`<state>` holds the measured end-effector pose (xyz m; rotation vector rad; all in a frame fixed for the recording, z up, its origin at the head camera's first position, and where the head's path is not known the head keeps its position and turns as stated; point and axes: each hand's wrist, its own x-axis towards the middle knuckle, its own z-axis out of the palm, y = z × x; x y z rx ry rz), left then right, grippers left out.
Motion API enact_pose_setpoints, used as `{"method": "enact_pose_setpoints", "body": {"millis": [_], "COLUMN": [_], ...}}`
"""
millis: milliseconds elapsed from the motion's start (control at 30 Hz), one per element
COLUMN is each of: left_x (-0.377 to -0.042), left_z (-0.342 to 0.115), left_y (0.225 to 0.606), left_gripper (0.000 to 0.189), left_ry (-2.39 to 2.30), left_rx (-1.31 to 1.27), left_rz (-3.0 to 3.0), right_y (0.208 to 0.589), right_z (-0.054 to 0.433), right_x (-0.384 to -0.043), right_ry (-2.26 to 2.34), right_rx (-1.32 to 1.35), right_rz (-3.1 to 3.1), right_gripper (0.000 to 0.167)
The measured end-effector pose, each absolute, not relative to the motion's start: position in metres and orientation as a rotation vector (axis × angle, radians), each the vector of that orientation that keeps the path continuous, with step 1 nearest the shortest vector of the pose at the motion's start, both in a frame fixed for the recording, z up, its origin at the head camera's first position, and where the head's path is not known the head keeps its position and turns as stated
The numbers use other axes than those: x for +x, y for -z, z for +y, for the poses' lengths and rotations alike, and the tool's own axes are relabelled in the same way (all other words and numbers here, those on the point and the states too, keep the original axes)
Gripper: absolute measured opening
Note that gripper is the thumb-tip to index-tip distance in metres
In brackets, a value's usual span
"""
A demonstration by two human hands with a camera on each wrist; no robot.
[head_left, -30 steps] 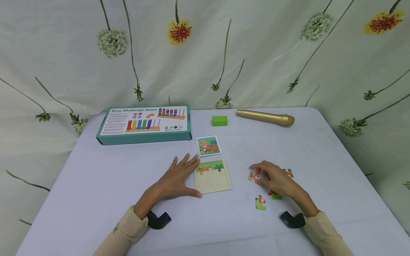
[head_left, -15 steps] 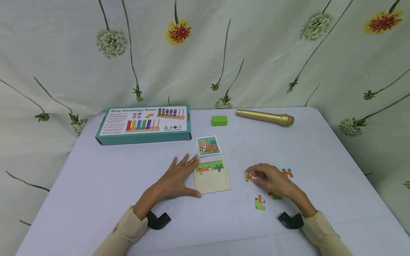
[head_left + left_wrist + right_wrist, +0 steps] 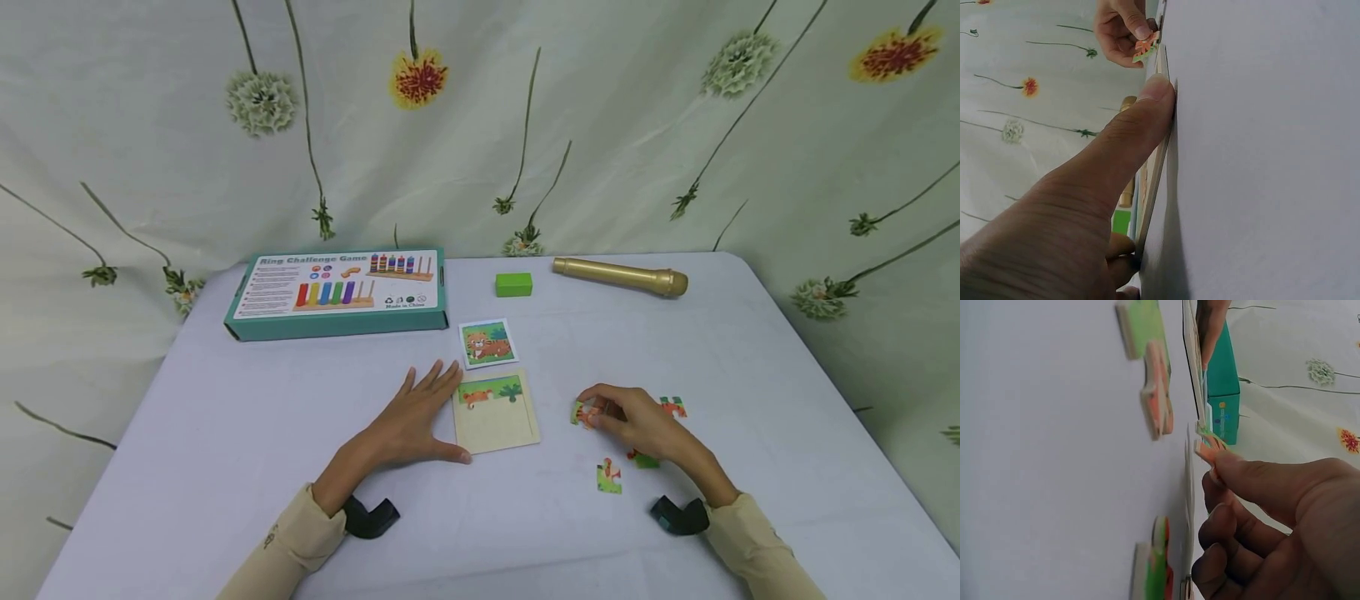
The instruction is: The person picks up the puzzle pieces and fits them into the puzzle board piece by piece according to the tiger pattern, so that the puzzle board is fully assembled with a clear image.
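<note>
My right hand pinches a jigsaw puzzle piece with orange and green print between thumb and index finger. In the right wrist view the held piece is lifted off the cloth. My left hand lies spread at the left side of a wooden puzzle board, its thumb at the board's near corner and its fingertips at the far one. Printed pieces fill the board's top strip; bare wood shows below. Loose pieces lie near my right hand: one piece nearer me, another piece behind, and a third partly hidden.
Just beyond the board is a tiger picture card. A teal game box stands at the back left. A green block and a gold microphone-shaped object lie along the back edge of the white-covered table, before a flowered curtain.
My right hand has shifted slightly left with the puzzle piece, which has turned a little in the fingers. My left hand and the board look unmoved.
</note>
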<state>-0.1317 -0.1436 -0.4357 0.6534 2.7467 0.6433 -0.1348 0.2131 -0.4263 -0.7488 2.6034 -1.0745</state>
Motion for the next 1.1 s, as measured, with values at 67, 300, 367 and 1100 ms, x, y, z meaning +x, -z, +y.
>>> {"method": "enact_pose_setpoints", "body": {"millis": [67,300,367,1100], "left_x": [-0.132,-0.132,-0.132,-0.134], "left_z": [-0.144,-0.145,-0.146,-0.153], "left_y": [0.436,0.434,0.434,0.434], "left_gripper": [0.125,0.124,0.124,0.116], "left_ry": [-0.640,-0.631,-0.641,-0.697], "left_rx": [0.659,0.664,0.668,0.718], "left_rz": [2.747,2.728,2.713,2.690], "right_y": [0.426,0.423,0.422,0.412], "right_z": [0.212,0.209,0.207,0.153], "right_x": [-0.136,-0.142,-0.143,-0.162], "right_ry": [1.082,1.088,1.092,1.137], "right_rx": [-0.741,-0.746,-0.745,-0.975], "right_rz": [2.602,2.595,2.578,2.370], "right_gripper": [0.023,0.024,0.024,0.026]}}
